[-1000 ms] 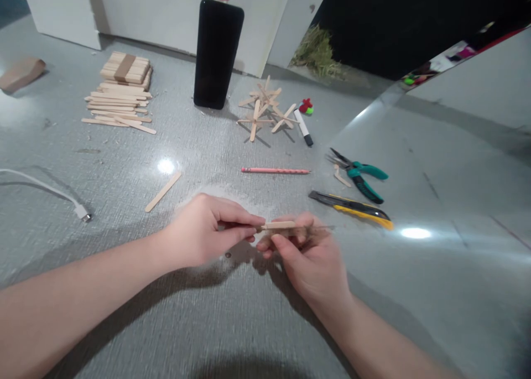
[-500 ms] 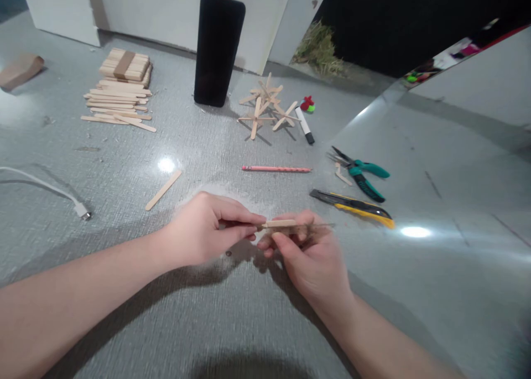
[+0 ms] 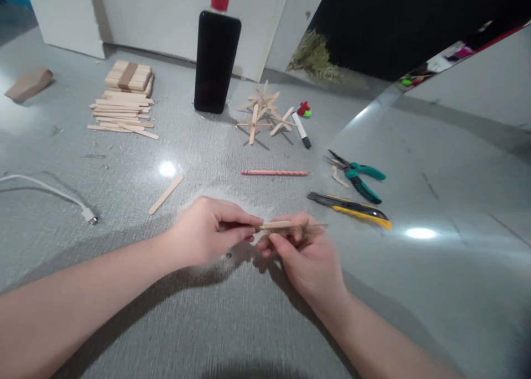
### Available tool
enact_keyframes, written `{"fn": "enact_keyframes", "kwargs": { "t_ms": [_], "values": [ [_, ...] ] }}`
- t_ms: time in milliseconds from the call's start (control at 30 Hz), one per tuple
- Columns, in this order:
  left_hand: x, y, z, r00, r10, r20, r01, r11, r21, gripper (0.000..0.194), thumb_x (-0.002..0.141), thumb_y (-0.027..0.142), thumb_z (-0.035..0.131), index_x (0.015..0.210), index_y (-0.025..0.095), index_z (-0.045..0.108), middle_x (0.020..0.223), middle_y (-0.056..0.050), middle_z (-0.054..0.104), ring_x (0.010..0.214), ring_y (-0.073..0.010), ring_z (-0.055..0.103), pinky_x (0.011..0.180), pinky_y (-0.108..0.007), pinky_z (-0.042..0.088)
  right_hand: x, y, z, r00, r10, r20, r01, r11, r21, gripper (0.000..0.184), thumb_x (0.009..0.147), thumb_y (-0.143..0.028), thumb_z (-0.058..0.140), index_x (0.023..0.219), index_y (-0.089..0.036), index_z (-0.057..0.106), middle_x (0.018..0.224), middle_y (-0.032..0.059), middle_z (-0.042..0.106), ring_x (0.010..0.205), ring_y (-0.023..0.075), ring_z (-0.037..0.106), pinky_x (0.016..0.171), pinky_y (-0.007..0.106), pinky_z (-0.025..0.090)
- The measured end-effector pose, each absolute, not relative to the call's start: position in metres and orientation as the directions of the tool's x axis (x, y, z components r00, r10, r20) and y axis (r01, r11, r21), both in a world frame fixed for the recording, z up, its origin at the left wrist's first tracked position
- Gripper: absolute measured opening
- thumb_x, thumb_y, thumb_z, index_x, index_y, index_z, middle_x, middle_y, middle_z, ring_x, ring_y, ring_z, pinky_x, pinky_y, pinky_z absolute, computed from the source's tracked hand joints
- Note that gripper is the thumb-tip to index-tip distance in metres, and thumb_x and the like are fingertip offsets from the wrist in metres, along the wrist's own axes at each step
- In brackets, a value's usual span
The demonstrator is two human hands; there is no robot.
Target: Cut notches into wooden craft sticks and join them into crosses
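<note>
My left hand (image 3: 209, 229) pinches one end of a wooden craft stick (image 3: 277, 224) between thumb and fingertips. The stick's pale other part lies over the fingers of my right hand (image 3: 309, 252). My right hand is closed, its thumb pressing on a thin brownish piece (image 3: 305, 233) seen edge-on under the stick; blur hides what it is. Both hands are close together just above the table, over a patch of pale dust (image 3: 244, 204). A single craft stick (image 3: 166, 195) lies beyond my left wrist. A pink pencil (image 3: 275, 173) lies in front of the hands.
A yellow utility knife (image 3: 350, 208) and green-handled pliers (image 3: 357, 174) lie right. Behind are craft-stick stars (image 3: 254, 123), a marker (image 3: 301, 130) and an upright black phone (image 3: 216, 63). Bundled sticks (image 3: 128, 76), loose sticks (image 3: 120, 113), a white cable (image 3: 62, 191) and a brown folded piece (image 3: 29, 84) are left.
The view has tilted slightly, so the things on the table sit a little lower in the picture. Both hands keep their hold, with hardly any shift between them.
</note>
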State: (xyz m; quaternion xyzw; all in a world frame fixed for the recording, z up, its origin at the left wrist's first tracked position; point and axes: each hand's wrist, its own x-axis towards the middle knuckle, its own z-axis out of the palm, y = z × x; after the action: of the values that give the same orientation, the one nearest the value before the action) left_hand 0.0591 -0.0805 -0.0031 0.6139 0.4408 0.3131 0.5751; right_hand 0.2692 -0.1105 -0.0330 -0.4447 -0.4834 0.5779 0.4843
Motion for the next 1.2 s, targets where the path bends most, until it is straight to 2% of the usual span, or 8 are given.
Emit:
{"fn": "enact_keyframes", "kwargs": {
  "t_ms": [133, 267, 467, 600, 733, 900, 1033, 1200],
  "values": [
    [0.057, -0.078, -0.006, 0.362, 0.914, -0.182, 0.196, 0.116, 0.974, 0.017, 0.086, 0.023, 0.071, 0.099, 0.021, 0.082, 0.089, -0.006, 0.081, 0.082, -0.0179, 0.075, 0.078, -0.031, 0.06, 0.269, -0.107, -0.035, -0.087, 0.996, -0.008, -0.083, -0.016, -0.996, 0.037, 0.089, -0.029, 0.076, 0.078, -0.024, 0.041, 0.079, -0.0016, 0.07, 0.064, 0.017, 0.074, 0.052, 0.028, 0.061],
    [0.051, -0.071, -0.01, 0.221, 0.954, -0.205, 0.212, 0.158, 0.965, 0.025, 0.093, 0.027, 0.066, 0.114, 0.017, 0.076, 0.098, -0.01, 0.08, 0.086, -0.0187, 0.077, 0.069, -0.027, 0.06, 0.282, -0.092, -0.035, 0.107, 0.984, 0.144, 0.002, 0.145, -0.989, 0.033, 0.09, -0.031, 0.074, 0.086, -0.025, 0.042, 0.085, -0.0033, 0.068, 0.064, 0.0126, 0.07, 0.058, 0.028, 0.06],
    [0.047, -0.066, -0.007, 0.13, 0.976, -0.173, 0.228, 0.141, 0.963, 0.026, 0.099, 0.024, 0.06, 0.125, 0.024, 0.065, 0.118, -0.007, 0.072, 0.089, -0.0145, 0.077, 0.059, -0.018, 0.054, 0.323, -0.055, -0.037, 0.244, 0.918, 0.312, 0.33, 0.224, -0.917, 0.033, 0.087, -0.037, 0.08, 0.109, -0.02, 0.062, 0.085, -0.0003, 0.07, 0.066, 0.0138, 0.066, 0.061, 0.029, 0.057],
    [0.047, -0.066, -0.004, 0.157, 0.972, -0.172, 0.231, 0.133, 0.964, 0.029, 0.101, 0.028, 0.063, 0.127, 0.017, 0.062, 0.116, -0.008, 0.069, 0.086, -0.0146, 0.073, 0.061, -0.021, 0.057, 0.332, -0.033, -0.043, 0.153, 0.917, 0.369, 0.573, 0.222, -0.789, 0.034, 0.099, -0.04, 0.067, 0.123, -0.016, 0.064, 0.107, 0.0052, 0.07, 0.086, 0.0172, 0.069, 0.077, 0.036, 0.061],
    [0.045, -0.065, -0.005, 0.184, 0.968, -0.171, 0.219, 0.129, 0.967, 0.035, 0.102, 0.035, 0.063, 0.131, 0.016, 0.059, 0.117, -0.008, 0.067, 0.089, -0.0162, 0.07, 0.071, -0.029, 0.062, 0.321, -0.015, -0.047, 0.013, 0.926, 0.377, 0.752, 0.24, -0.614, 0.035, 0.099, -0.04, 0.066, 0.126, -0.018, 0.064, 0.121, 0.0083, 0.068, 0.099, 0.0208, 0.07, 0.085, 0.041, 0.061],
    [0.044, -0.063, -0.008, 0.201, 0.965, -0.166, 0.213, 0.122, 0.969, 0.036, 0.102, 0.035, 0.064, 0.132, 0.017, 0.059, 0.123, -0.009, 0.065, 0.096, -0.0184, 0.069, 0.078, -0.034, 0.063, 0.313, -0.012, -0.046, -0.013, 0.878, 0.478, 0.896, 0.222, -0.384, 0.039, 0.099, -0.039, 0.066, 0.133, -0.02, 0.061, 0.139, 0.0114, 0.061, 0.119, 0.027, 0.064, 0.099, 0.051, 0.057],
    [0.044, -0.062, -0.011, 0.194, 0.969, -0.153, 0.208, 0.112, 0.972, 0.035, 0.101, 0.035, 0.064, 0.131, 0.017, 0.059, 0.124, -0.009, 0.065, 0.098, -0.0188, 0.069, 0.08, -0.035, 0.063, 0.32, -0.021, -0.042, -0.097, 0.865, 0.493, 0.944, 0.237, -0.23, 0.034, 0.1, -0.038, 0.065, 0.129, -0.02, 0.063, 0.134, 0.0104, 0.064, 0.115, 0.0249, 0.066, 0.097, 0.048, 0.058],
    [0.044, -0.059, -0.017, 0.165, 0.976, -0.144, 0.195, 0.111, 0.975, 0.034, 0.101, 0.035, 0.064, 0.129, 0.016, 0.06, 0.121, -0.009, 0.066, 0.095, -0.0181, 0.069, 0.079, -0.034, 0.063, 0.317, -0.033, -0.044, -0.289, 0.882, 0.373, 0.942, 0.332, -0.055, 0.032, 0.1, -0.038, 0.065, 0.126, -0.019, 0.064, 0.128, 0.0094, 0.066, 0.107, 0.0227, 0.068, 0.092, 0.045, 0.06]
  ]
}}
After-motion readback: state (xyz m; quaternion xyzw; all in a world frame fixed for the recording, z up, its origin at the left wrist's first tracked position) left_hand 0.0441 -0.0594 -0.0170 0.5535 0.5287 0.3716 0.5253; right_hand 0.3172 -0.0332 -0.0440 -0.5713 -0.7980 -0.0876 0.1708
